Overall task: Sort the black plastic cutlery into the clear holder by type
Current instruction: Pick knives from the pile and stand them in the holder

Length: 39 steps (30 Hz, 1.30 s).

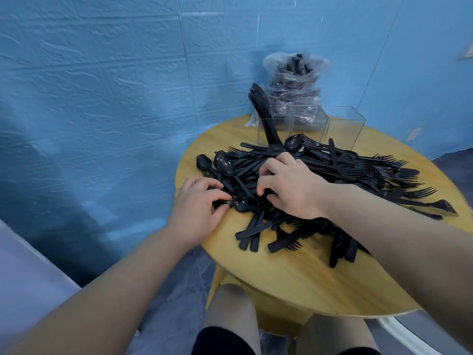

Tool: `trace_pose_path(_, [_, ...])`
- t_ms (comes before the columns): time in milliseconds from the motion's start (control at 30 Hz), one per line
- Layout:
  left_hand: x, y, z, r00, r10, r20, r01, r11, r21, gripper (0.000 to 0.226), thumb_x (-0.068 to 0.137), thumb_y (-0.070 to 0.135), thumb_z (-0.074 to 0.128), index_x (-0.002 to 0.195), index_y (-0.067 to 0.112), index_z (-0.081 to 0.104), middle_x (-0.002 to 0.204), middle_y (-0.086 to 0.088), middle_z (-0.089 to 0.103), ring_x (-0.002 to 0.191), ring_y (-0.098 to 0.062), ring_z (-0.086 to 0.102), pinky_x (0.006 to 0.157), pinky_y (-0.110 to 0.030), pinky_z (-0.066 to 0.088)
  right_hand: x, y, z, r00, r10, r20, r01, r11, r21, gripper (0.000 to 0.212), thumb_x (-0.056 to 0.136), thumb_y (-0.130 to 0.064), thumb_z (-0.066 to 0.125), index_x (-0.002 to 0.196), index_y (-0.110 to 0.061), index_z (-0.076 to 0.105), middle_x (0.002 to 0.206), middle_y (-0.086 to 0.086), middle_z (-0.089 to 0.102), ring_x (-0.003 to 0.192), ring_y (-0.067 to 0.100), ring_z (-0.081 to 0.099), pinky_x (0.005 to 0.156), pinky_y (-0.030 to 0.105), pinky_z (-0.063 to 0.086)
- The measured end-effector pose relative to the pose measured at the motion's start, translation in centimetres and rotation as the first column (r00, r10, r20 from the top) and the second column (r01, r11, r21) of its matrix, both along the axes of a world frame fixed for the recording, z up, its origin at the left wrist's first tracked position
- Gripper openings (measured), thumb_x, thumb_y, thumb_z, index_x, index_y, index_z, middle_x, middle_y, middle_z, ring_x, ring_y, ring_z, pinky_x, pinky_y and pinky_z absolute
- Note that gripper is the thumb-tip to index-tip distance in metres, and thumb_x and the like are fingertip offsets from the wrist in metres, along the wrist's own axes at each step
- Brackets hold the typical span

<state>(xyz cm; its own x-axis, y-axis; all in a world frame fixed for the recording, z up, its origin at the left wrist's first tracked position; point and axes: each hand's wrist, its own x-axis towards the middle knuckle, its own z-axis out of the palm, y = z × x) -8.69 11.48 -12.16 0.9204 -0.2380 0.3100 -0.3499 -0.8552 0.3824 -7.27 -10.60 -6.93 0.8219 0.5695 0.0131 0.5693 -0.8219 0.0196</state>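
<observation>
A big heap of black plastic cutlery (340, 172), forks, spoons and knives mixed, covers the round wooden table (294, 285). Behind it stands the clear holder (343, 126) with three compartments; several black knives (261, 103) lean upright in its left one, the other two look bare. My left hand (197, 208) lies at the heap's left edge, its curled fingers pinching a spoon (244, 203). My right hand (289, 188) lies on top of the heap with its fingers curled into the pieces; what it holds is hidden.
A clear plastic bag (294, 80) stuffed with more black cutlery stands behind the holder against the blue wall. The table's left edge is right beside my left hand. My knees are under the near edge.
</observation>
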Motion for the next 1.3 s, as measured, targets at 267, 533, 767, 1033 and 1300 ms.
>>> trace_pose_path(267, [0.5, -0.6, -0.1, 0.999, -0.02, 0.032, 0.021, 0.998, -0.051, 0.023, 0.085, 0.027, 0.068, 0.109, 0.028, 0.07, 0.117, 0.009, 0.059, 0.118, -0.019, 0.045, 0.101, -0.047, 0.037, 0.2, -0.8, -0.4, 1.0, 0.002, 0.014, -0.003, 0.998, 0.057, 0.021, 0.094, -0.03, 0.052, 0.115, -0.031, 0.054, 0.116, -0.015, 0.05, 0.119, 0.017, 0.028, 0.094, 0.035, 0.03])
trace_pose_path(533, [-0.3, -0.8, -0.1, 0.993, -0.09, 0.075, 0.098, 0.989, -0.108, 0.017, 0.089, 0.022, 0.064, 0.103, 0.026, 0.072, 0.104, 0.019, 0.051, 0.105, -0.008, 0.048, 0.096, -0.042, 0.042, 0.2, -0.9, -0.8, 0.997, 0.004, 0.075, -0.003, 1.0, -0.009, 0.035, 0.097, -0.034, 0.043, 0.132, -0.037, 0.047, 0.139, -0.009, 0.039, 0.129, 0.022, 0.022, 0.098, 0.039, 0.029])
trace_pose_path(767, [-1.6, -2.0, 0.6, 0.994, -0.105, 0.006, 0.105, 0.991, -0.088, 0.032, 0.077, 0.061, 0.057, 0.083, 0.031, 0.066, 0.085, 0.022, 0.047, 0.088, -0.003, 0.044, 0.082, -0.029, 0.038, -0.5, -2.0, 0.1, 0.98, -0.084, 0.181, 0.051, 0.982, 0.18, 0.03, 0.092, -0.028, 0.056, 0.121, -0.024, 0.062, 0.116, 0.0, 0.059, 0.11, 0.025, 0.04, 0.095, 0.043, 0.04])
trace_pose_path(1033, [-1.7, -4.2, 1.5, 0.989, 0.022, -0.149, -0.008, 0.995, 0.095, 0.037, 0.081, 0.065, 0.054, 0.089, 0.031, 0.064, 0.08, 0.013, 0.052, 0.089, -0.013, 0.05, 0.079, -0.035, 0.047, -3.0, -4.9, 0.3, 0.942, -0.276, 0.192, 0.217, 0.935, 0.283, 0.025, 0.095, -0.027, 0.051, 0.114, -0.022, 0.066, 0.108, -0.002, 0.063, 0.102, 0.021, 0.043, 0.088, 0.028, 0.035])
trace_pose_path(1300, [-1.7, -6.1, 1.6, 0.974, 0.097, -0.203, -0.082, 0.993, 0.085, 0.041, 0.079, 0.07, 0.051, 0.079, 0.03, 0.058, 0.072, 0.016, 0.052, 0.08, -0.011, 0.055, 0.083, -0.038, 0.05, -5.2, -6.9, -0.1, 0.933, -0.337, 0.125, 0.279, 0.898, 0.34, 0.021, 0.094, -0.026, 0.053, 0.108, -0.025, 0.068, 0.104, -0.006, 0.063, 0.098, 0.019, 0.044, 0.082, 0.025, 0.035])
